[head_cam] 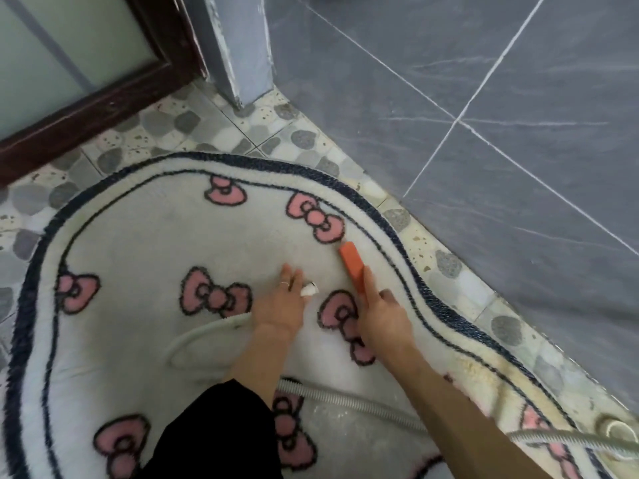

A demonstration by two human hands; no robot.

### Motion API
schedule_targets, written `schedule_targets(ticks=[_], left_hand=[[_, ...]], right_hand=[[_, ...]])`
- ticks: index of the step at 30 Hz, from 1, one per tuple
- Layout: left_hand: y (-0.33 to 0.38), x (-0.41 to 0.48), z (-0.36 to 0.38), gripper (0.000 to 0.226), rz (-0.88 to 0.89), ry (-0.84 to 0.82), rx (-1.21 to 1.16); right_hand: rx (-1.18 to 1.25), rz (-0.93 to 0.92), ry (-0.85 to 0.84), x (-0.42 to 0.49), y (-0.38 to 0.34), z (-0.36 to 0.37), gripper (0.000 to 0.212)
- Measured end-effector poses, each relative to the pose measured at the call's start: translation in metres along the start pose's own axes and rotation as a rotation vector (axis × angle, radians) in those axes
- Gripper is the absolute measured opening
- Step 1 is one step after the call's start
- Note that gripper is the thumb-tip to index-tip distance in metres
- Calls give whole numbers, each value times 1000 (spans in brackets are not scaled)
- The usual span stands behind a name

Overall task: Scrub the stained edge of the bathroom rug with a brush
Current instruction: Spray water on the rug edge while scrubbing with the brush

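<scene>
Right hand (378,316) wrapped round the rear of orange brush (351,267), which lies on rug (138,236) near its right edge. Left hand (283,302) flat, outstretched, pinning the pile. Rug soft, limp, likely shifts. Brush rigid, light. Bristles hidden, probably downward.

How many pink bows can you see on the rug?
8 bows: two near the top edge, one left, one centre, one under the right hand, two at the bottom, one bottom right. More may hide beneath the arm.
</scene>
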State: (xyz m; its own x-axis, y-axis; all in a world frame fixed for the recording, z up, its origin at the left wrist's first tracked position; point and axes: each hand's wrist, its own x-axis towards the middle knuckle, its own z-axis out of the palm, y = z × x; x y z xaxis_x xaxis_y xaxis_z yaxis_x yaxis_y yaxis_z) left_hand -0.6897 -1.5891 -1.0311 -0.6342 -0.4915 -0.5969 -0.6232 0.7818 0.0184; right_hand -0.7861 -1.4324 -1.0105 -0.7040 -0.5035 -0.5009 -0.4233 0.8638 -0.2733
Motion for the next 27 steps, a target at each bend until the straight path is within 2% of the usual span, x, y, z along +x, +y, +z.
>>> schedule_targets(ticks=[3,4,7,9,11,14,15,16,18,20,22,24,27], left_hand=[[-1,4,0,61,5,-12,1],[-3,5,-2,60,6,-7,3],[0,4,1,60,-3,-3,26],[2,3,4,60,-6,5,51],[3,3,5,60,-17,10,56],[1,3,4,58,-36,13,1],[-1,3,4,58,-37,18,-10],[-1,4,4,58,-30,18,-1],[-4,7,7,60,-35,8,6],[-2,6,7,60,-62,-23,-9],[2,5,6,59,-73,-34,-21],[5,4,2,58,-72,-42,-22],[5,3,-7,57,-76,-90,-44]], right_hand=[[-175,-67,-59,-45,54,6,68],[-186,-24,-7,-32,70,1,65],[-21,286,219,14,104,-29,61],[26,333,290,20,102,-36,59],[66,169,314,7,77,-21,58],[-45,-103,-41,-43,26,14,66],[-108,-151,-103,-49,27,20,68],[-152,-160,-81,-45,40,16,68],[-209,-49,27,-13,80,-6,64],[-119,212,150,12,121,-41,61],[-39,327,209,12,131,-54,59],[-8,185,206,-4,108,-42,58],[-24,-67,14,-41,61,-10,63]])
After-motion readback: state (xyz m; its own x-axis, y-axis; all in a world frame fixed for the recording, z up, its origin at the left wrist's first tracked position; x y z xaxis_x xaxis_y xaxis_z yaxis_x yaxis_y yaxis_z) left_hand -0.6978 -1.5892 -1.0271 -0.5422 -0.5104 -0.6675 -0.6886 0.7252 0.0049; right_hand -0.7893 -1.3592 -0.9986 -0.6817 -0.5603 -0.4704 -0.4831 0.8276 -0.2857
